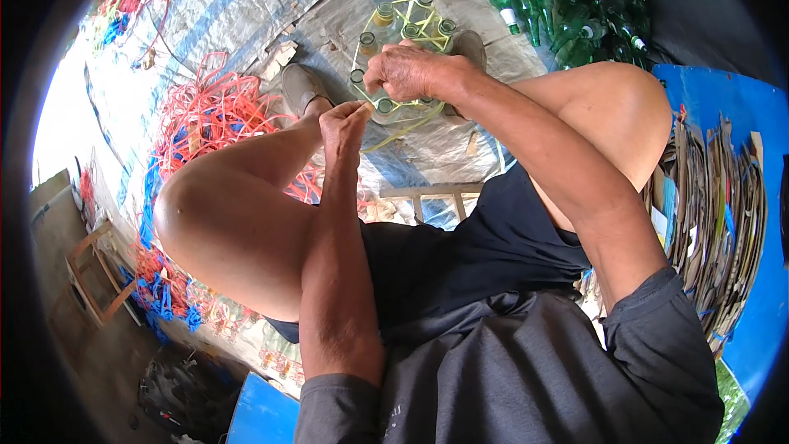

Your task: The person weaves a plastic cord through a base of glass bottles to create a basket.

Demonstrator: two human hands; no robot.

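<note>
A cluster of clear glass bottles (366, 38) stands upright on the ground between my feet. Yellow plastic strap (398, 5) runs around the bottle necks and crosses between them. My left hand (343, 123) is closed at the near left side of the cluster, with a bit of the strap at its fingertips. Over the near bottles, my right hand (401, 71) has its fingers curled in; what they grip is hidden behind the hand. A loose length of the strap trails on the ground below the bottles.
Tangled pink-red strapping (209, 119) lies left of my leg. Many green bottles (567, 0) are heaped at the far right. Stacked flattened cardboard (715, 214) stands by a blue panel (699, 90) at right. A wooden frame (94, 271) is at left. Sheeting (246, 0) covers the ground.
</note>
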